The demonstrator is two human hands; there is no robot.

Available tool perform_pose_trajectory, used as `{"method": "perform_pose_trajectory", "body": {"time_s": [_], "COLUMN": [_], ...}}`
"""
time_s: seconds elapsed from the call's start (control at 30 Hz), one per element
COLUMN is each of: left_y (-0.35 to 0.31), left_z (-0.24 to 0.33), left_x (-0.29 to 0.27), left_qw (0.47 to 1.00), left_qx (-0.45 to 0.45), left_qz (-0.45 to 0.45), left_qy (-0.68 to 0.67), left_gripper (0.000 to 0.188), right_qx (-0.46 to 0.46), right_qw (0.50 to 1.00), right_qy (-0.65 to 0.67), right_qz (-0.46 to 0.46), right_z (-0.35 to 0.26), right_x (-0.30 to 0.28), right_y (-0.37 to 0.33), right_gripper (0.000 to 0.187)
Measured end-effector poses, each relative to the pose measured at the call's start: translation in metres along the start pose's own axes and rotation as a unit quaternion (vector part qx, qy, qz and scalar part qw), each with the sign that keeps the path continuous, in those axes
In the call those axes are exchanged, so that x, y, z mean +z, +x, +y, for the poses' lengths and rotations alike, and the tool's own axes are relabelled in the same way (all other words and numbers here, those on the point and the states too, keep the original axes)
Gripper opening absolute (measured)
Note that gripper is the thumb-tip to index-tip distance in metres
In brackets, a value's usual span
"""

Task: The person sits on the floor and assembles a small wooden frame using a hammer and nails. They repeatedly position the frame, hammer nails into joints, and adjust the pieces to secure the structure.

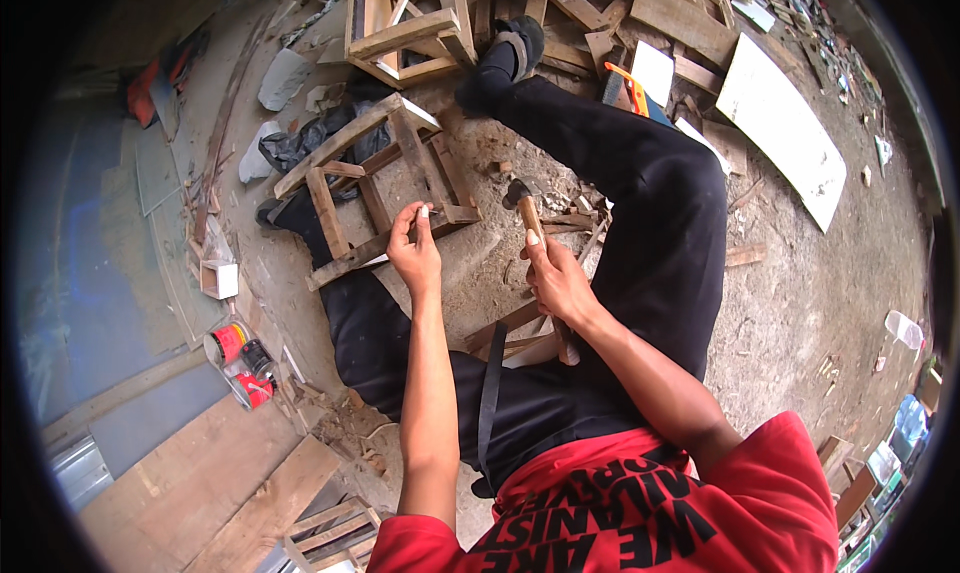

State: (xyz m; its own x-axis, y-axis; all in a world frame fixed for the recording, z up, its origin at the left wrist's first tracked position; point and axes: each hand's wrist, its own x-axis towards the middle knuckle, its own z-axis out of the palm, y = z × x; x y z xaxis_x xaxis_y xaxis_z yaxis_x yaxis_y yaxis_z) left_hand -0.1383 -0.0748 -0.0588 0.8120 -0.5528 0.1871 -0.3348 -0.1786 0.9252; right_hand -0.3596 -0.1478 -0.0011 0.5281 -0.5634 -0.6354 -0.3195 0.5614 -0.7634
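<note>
My right hand (560, 281) is wrapped round the wooden handle of a hammer (531, 219), its dark head pointing away from me. Thumb and fingertips of my left hand (416, 253) are pinched together beside the near right corner of a small wooden stool frame (408, 155). Whatever sits in that pinch is too small to make out. The frame lies on its side between my legs, partly resting over my left leg. The hammer head is off to the right of the frame, touching nothing I can see.
A second wooden frame (405, 45) stands beyond my feet, next to a pile of scrap wood (680, 23). A handsaw with an orange handle (628, 85) lies past my right knee, near a white board (785, 128). Red cans (240, 358) stand at left, above plywood sheets (200, 468).
</note>
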Motion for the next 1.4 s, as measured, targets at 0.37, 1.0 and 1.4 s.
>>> {"method": "perform_pose_trajectory", "body": {"time_s": [0.37, 1.0, 1.4], "left_y": [-0.002, -0.001, -0.005], "left_z": [0.001, -0.001, 0.001], "left_x": [0.006, 0.001, -0.001], "left_qw": [1.0, 0.989, 0.988], "left_qx": [0.026, 0.112, 0.121], "left_qz": [0.016, 0.015, 0.025], "left_qy": [0.003, 0.092, 0.091], "left_gripper": [0.017, 0.013, 0.009], "right_qx": [-0.004, -0.071, -0.194], "right_qw": [1.0, 0.985, 0.961], "right_qy": [0.014, -0.158, -0.194], "right_qz": [-0.011, 0.024, -0.02], "right_z": [-0.001, 0.014, -0.039], "right_x": [0.002, 0.013, 0.047], "right_y": [0.001, 0.002, -0.005], "right_gripper": [0.052, 0.055, 0.05]}}
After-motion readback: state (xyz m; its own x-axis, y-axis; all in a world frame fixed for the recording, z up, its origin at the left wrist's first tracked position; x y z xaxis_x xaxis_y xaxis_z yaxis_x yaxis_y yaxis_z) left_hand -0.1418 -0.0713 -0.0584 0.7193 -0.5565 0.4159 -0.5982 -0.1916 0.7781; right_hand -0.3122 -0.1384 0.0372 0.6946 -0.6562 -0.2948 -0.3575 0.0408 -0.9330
